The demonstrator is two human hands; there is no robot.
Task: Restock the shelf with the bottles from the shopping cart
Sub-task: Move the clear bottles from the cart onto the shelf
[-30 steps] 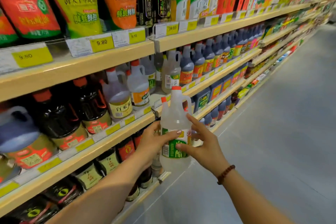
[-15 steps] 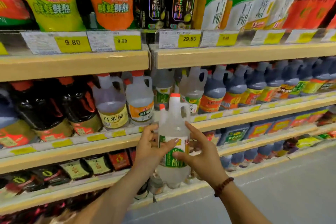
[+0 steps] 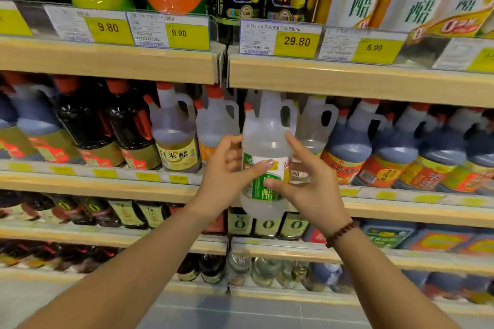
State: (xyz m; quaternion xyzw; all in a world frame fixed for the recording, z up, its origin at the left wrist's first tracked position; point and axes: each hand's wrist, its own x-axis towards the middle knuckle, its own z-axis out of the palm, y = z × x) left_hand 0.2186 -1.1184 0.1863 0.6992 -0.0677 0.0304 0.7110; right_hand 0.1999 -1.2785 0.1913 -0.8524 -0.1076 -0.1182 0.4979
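Clear bottle [image 3: 264,139] upright, just in front of the middle shelf [image 3: 107,187]. I have left hand [image 3: 226,168] and right hand [image 3: 310,189] on either side, fingers [image 3: 294,147] lightly curled on label and shoulder. Risk: the gap among the clear jugs [image 3: 217,120] looks tight and the upper shelf edge [image 3: 347,83] sits close over the neck, so a hasty push could topple neighbours or snag the bottle.

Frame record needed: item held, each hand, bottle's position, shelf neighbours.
item: clear bottle, green label, upright
left hand: grips the bottle's left side
right hand: grips its right side; bracelet on wrist
position: held in front of middle shelf, not set down
neighbours: clear jugs behind; dark bottles to either side
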